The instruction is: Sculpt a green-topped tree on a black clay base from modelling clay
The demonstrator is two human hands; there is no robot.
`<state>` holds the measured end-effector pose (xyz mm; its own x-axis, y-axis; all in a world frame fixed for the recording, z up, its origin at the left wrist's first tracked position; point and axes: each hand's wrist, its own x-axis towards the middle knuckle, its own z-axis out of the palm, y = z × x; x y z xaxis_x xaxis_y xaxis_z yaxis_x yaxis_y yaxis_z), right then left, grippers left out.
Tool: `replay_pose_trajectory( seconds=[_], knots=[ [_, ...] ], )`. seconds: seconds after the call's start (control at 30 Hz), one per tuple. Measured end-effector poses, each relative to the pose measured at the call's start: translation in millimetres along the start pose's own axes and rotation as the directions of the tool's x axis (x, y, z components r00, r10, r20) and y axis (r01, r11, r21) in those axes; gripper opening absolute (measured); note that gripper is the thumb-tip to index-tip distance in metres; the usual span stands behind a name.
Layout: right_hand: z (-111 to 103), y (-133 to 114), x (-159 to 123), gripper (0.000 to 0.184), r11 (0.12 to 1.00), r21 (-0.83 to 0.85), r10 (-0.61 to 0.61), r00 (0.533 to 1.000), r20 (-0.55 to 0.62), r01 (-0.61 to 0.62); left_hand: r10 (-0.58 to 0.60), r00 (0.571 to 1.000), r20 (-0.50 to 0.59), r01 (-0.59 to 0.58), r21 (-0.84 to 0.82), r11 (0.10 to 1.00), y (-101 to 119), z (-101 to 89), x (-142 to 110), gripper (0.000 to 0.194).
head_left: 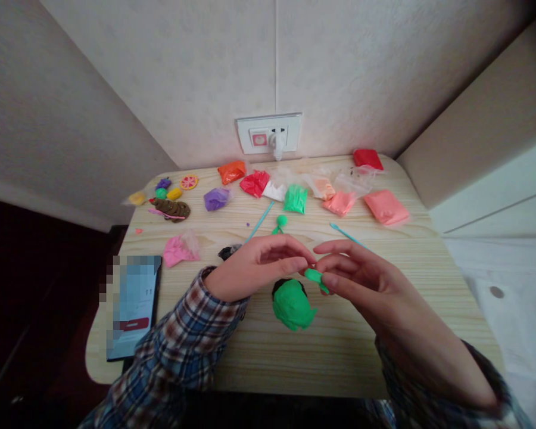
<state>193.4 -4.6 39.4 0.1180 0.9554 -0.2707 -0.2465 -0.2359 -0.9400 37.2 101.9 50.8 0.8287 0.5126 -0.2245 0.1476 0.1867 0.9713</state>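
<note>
Between my two hands is a small flattened piece of green clay (314,276). My right hand (370,283) pinches it between thumb and fingers. At its left end, the thumb and fingertips of my left hand (268,265) close in on it and seem to touch it. Just below, on the table, lies a larger rounded lump of green clay (293,304) with a ragged lower edge and something black along its upper rim. Beyond my left hand sits a small green clay ball (281,222) with a thin green piece under it.
Bags of coloured clay, among them a green bag (295,199) and a pink bag (178,249), lie along the wooden table (339,363). Blue tools (259,220) lie among them. Small clay figures (173,210) stand back left, a phone (136,304) front left. A wall socket (268,134) is behind.
</note>
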Motion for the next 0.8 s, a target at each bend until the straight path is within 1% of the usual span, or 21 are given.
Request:
replay_pose_trajectory(
  seconds=[0.13,0.23,0.33,0.43,0.53,0.67,0.8],
  knots=[
    [2,-3,-1,0.022,0.999,-0.034,-0.012,1.000,-0.021,0.011,-0.007,1.000,0.027,0.008,-0.039,0.999,3,-0.7,3,0.004],
    [4,-6,-2,0.021,0.999,-0.040,-0.019,0.999,-0.042,0.017,-0.021,0.999,0.033,0.023,-0.045,0.999,4,-1.7,4,0.007],
    [7,-11,-3,0.024,0.999,-0.036,0.000,0.997,-0.083,-0.003,-0.025,0.999,0.043,0.028,-0.078,0.997,4,-2.6,4,0.008],
    [9,-14,-3,0.025,0.999,-0.034,0.005,0.994,-0.105,-0.009,-0.017,0.995,0.099,0.032,-0.159,0.987,6,-3.8,5,0.013],
    [9,-12,-3,0.024,0.999,-0.050,-0.007,0.996,-0.094,0.002,-0.022,0.991,0.133,0.047,-0.187,0.981,6,-5.3,5,0.014],
    [7,-6,-6,0.021,0.998,-0.064,-0.024,0.998,-0.062,0.020,-0.040,0.991,0.131,0.059,-0.146,0.988,8,-6.9,4,0.012],
    [6,-4,-13,0.018,0.996,-0.075,0.035,0.999,-0.025,-0.037,-0.070,0.986,0.149,0.085,-0.097,0.992,11,-5.6,4,0.008]
  ],
)
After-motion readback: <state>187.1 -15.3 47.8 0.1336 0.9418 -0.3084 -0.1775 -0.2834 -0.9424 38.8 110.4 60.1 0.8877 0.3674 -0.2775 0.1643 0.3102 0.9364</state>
